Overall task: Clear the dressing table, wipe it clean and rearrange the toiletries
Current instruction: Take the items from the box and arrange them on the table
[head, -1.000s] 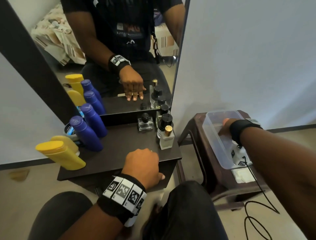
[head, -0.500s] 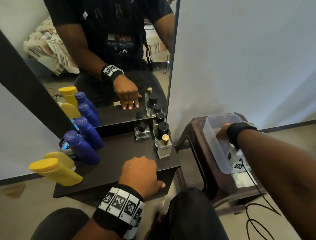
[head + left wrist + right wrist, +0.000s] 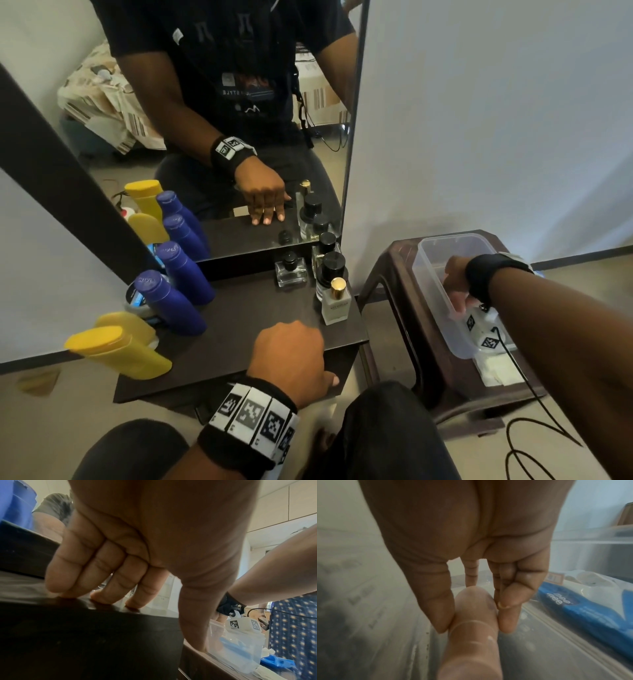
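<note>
The left hand [image 3: 291, 356] is rested on the front edge of the dark desk [image 3: 239, 322]; its fingers [image 3: 96, 574] are held straight and together, their tips pressed on the desk top, with the thumb hung over the edge and nothing held. The right hand [image 3: 457, 289] is reached into the clear plastic tub [image 3: 442, 246], which stands on a brown stool [image 3: 394, 274] just beside the desk. Inside the tub, a tan cylindrical object [image 3: 471, 628] is pinched between thumb and fingertips; what the object is cannot be told. A blue packet [image 3: 590, 612] is seen lying beyond the tub wall. On the desk, two yellow bottles [image 3: 116, 353] lie tilted at the end far from the stool, with blue bottles [image 3: 171, 301] just behind them. At the stool end of the desk, against the mirror [image 3: 205, 120], a cluster of glass perfume bottles is set: a gold-capped white one [image 3: 335, 305] in front, black-capped ones [image 3: 291, 270] behind.
</note>
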`<state>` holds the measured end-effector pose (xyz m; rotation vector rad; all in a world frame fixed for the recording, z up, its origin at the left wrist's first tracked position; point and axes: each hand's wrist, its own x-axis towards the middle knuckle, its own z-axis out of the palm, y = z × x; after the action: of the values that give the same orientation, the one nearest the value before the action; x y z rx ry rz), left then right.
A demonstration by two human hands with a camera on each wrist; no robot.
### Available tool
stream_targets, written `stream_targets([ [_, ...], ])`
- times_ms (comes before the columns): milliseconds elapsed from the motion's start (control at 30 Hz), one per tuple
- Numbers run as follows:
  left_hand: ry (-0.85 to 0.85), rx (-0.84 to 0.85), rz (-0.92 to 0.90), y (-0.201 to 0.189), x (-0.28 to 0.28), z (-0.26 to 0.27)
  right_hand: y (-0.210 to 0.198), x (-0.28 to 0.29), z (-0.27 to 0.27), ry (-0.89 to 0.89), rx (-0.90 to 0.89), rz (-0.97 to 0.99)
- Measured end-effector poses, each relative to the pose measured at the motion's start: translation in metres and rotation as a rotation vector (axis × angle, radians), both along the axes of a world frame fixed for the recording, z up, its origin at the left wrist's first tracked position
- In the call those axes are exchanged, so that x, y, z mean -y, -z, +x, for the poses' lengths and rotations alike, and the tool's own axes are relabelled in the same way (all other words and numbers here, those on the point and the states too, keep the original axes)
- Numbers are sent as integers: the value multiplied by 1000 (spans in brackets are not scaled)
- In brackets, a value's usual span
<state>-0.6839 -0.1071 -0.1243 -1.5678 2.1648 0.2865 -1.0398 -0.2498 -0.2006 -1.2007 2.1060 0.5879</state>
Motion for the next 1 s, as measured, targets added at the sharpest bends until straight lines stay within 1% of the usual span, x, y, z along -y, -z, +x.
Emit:
stream_targets([
  [100, 0, -26, -13, -2, -2, 3, -2, 3, -7, -91, -91, -79],
  [167, 12, -51, -47, -3, -4, 4, -28, -6, -3, -75, -121, -233],
  [233, 7, -97, -73, -3, -6, 8, -65, -19, 14, 5, -91, -442],
  [300, -10, -146, -97, 2, -10, 14, -98, -33, 32, 82, -33, -598],
  [367, -54, -217, -117, 12, -15, 26, -119, -53, 49, 145, 73, -751],
  [400, -93, -290, -109, 19, -18, 34, -125, -68, 60, 172, 157, -839],
  [433, -150, -408, -93, 28, -24, 44, -130, -86, 75, 193, 233, -940],
  [500, -334, -766, -97, 44, -41, 61, -137, -130, 111, 190, 346, -1135],
  [533, -424, -951, -161, 54, -50, 70, -137, -150, 132, 167, 379, -1221],
  [567, -479, -1088, -238, 61, -58, 74, -137, -168, 152, 127, 398, -1292],
  [600, -516, -1180, -287, 70, -65, 80, -133, -182, 176, 73, 439, -1331],
  [633, -539, -1267, -292, 76, -70, 84, -127, -190, 197, 14, 499, -1336],
  [667, -557, -1375, -255, 81, -72, 87, -117, -195, 219, -34, 590, -1311],
  [733, -587, -1620, -152, 85, -72, 93, -92, -195, 256, -94, 749, -1220],
  [767, -594, -1713, -114, 86, -72, 96, -79, -193, 272, -118, 792, -1173],
  [800, -592, -1768, -108, 86, -71, 97, -69, -191, 285, -142, 844, -1129],
  [867, -588, -1824, -154, 86, -72, 101, -52, -187, 305, -152, 916, -1074],
  [933, -600, -1845, -220, 89, -72, 109, -40, -182, 322, -132, 973, -1052],
  [1000, -601, -1839, -237, 92, -70, 115, -34, -178, 333, -113, 1020, -1062],
])
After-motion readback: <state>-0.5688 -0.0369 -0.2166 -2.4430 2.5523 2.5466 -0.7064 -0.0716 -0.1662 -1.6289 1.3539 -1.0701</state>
